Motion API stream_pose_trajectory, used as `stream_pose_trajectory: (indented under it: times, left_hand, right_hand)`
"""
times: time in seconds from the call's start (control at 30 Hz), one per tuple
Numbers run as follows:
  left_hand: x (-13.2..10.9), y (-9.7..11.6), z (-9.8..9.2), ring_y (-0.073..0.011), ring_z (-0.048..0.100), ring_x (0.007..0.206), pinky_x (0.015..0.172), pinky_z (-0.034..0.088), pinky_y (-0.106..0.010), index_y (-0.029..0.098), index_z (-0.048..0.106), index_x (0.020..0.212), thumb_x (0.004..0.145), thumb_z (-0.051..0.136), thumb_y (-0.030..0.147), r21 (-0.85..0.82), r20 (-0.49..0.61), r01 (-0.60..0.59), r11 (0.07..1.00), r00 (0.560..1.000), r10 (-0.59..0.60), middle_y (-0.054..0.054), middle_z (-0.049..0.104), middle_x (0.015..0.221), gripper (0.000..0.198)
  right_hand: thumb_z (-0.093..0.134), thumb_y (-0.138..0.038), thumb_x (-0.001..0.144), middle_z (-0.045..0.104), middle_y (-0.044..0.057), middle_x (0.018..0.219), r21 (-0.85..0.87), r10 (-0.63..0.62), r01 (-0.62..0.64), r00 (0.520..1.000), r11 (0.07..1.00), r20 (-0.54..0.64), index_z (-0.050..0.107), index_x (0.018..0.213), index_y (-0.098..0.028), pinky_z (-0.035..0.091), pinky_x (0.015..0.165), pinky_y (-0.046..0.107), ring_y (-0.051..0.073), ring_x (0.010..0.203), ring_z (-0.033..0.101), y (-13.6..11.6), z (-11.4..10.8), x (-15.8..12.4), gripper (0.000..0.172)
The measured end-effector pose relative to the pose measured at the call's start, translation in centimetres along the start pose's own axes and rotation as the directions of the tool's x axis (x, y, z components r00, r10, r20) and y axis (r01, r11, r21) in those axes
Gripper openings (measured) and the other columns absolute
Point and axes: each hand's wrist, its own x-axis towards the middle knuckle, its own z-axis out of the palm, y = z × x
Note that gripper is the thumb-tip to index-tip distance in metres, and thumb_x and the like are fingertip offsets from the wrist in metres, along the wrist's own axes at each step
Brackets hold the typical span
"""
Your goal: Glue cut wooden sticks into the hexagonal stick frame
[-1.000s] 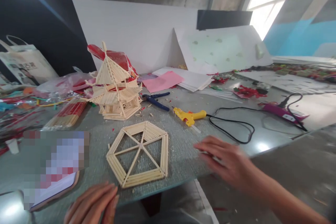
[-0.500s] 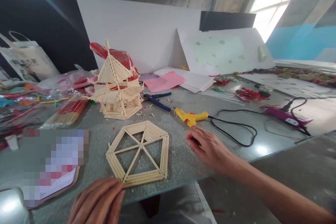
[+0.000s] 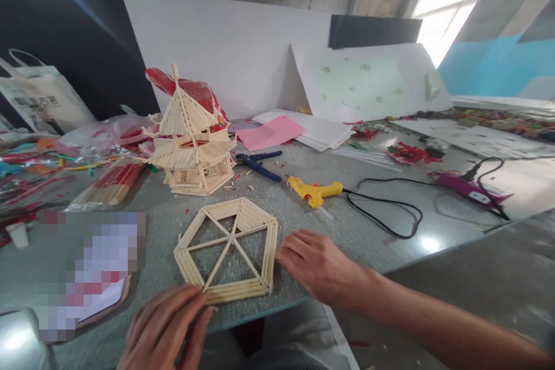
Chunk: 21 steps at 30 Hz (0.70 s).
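The right hand [image 3: 318, 263] has come across the grey glass table [image 3: 347, 225] to the right edge of the flat hexagonal frame of pale wooden sticks [image 3: 228, 248], fingers loosely together, while the left hand [image 3: 167, 324], fingers pressed together, touches its near edge, so both hands now steady it.

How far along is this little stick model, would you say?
Done: a tiered stick tower stands behind, and the flat hexagonal frame has its rim and spokes in place. In hand: the left hand touches the frame's near edge, and the right hand rests at its right edge. Left, it seems: the frame lies apart from the tower, and the glue gun lies untouched.
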Motion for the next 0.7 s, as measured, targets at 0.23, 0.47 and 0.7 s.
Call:
stream_pose_trajectory:
  times: [0.23, 0.47, 0.7]
  left_hand:
    - [0.1, 0.1, 0.2, -0.0183, 0.058, 0.092, 0.083, 0.044, -0.03, 0.017, 0.061, 0.098, 0.078, 0.06, 0.031, 0.018, 0.007, 0.019, 1.0, 1.0, -0.019, -0.007, 0.063, 0.098, 0.024]
    - [-0.5, 0.2, 0.3, -0.0203, 0.058, 0.095, 0.083, 0.044, -0.033, 0.018, 0.06, 0.102, 0.079, 0.058, 0.035, 0.024, 0.04, 0.056, 0.998, 0.998, -0.057, -0.008, 0.062, 0.103, 0.029]
    - [-0.7, -0.2, 0.0, -0.0199, 0.058, 0.094, 0.082, 0.044, -0.033, 0.017, 0.06, 0.103, 0.079, 0.058, 0.035, 0.025, 0.029, 0.035, 0.999, 0.999, -0.036, -0.008, 0.062, 0.102, 0.03]
  right_hand:
    - [0.039, -0.017, 0.088, 0.055, 0.004, 0.074, 0.212, 0.267, -0.262, 0.964, 0.942, 0.005, 0.056, 0.081, -0.013, 0.039, 0.063, 0.024, 0.011, 0.067, 0.05, 1.2, -1.0, -0.4, 0.019]
    - [0.039, -0.018, 0.087, 0.055, 0.008, 0.083, 0.038, 0.118, -0.126, 0.979, 0.991, 0.168, 0.056, 0.082, -0.013, 0.042, 0.07, 0.033, 0.017, 0.075, 0.049, 0.2, -1.0, 0.9, 0.018]
    - [0.033, -0.015, 0.088, 0.053, 0.008, 0.083, 0.42, 0.188, -0.173, 0.982, 0.891, 0.007, 0.045, 0.078, -0.016, 0.041, 0.073, 0.03, 0.015, 0.079, 0.047, 1.5, -2.6, -0.9, 0.016]
